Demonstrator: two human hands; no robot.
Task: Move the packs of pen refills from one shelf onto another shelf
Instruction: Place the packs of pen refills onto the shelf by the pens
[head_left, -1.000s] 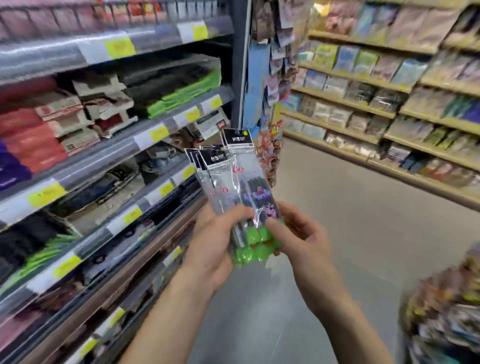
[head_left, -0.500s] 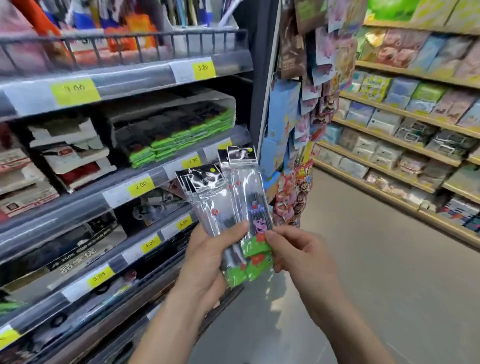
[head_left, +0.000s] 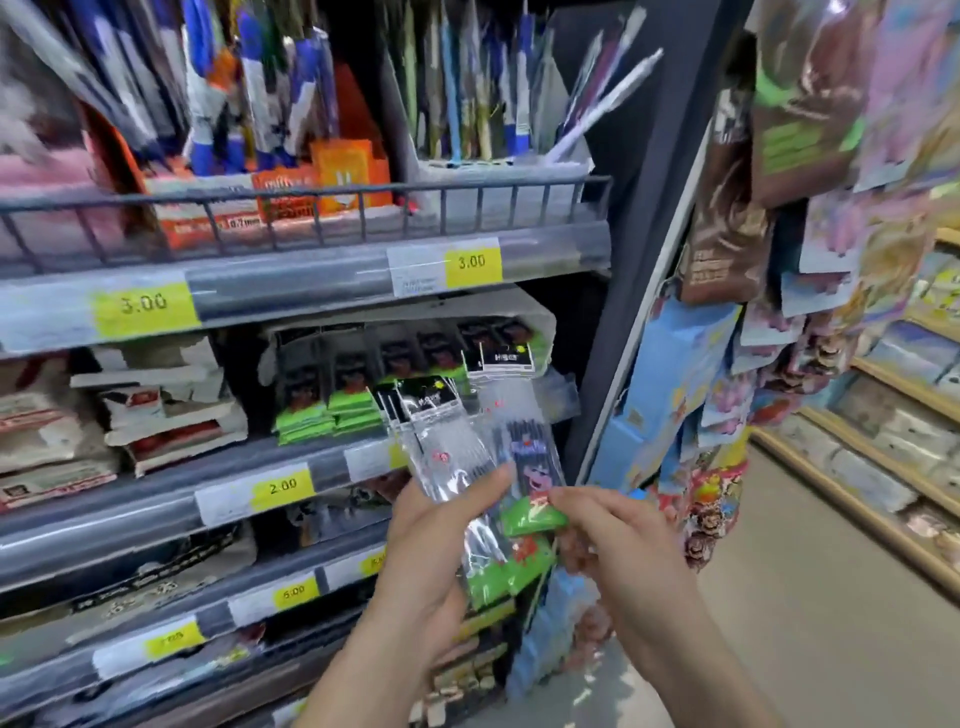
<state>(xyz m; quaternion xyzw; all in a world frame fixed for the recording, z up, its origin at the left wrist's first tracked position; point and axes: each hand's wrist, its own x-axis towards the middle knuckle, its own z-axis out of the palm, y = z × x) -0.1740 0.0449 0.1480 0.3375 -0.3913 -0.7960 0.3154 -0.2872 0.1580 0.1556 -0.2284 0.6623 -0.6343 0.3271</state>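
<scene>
Several clear packs of pen refills (head_left: 457, 467), with black headers and green bottoms, stand fanned out upright in front of the shelves. My left hand (head_left: 441, 540) grips the bundle from the left, thumb across the front. My right hand (head_left: 608, 525) pinches the green end of the front pack (head_left: 532, 514) from the right. More of the same packs (head_left: 374, 384) lie in an open box on the shelf (head_left: 249, 493) with the 2.00 tag, just behind the held packs.
A wire-fronted shelf (head_left: 311, 270) above holds upright pens and orange boxes. White cartons (head_left: 156, 405) sit left of the refill box. Hanging bags and cards (head_left: 769, 312) crowd the rack end at right. Beyond lies the aisle floor (head_left: 831, 623) and another shelving row (head_left: 909, 415).
The view has tilted upward and nearer to the shelves. Both hands have lifted the packs to the level of the refill box, and my right hand now pinches the front pack's green end.
</scene>
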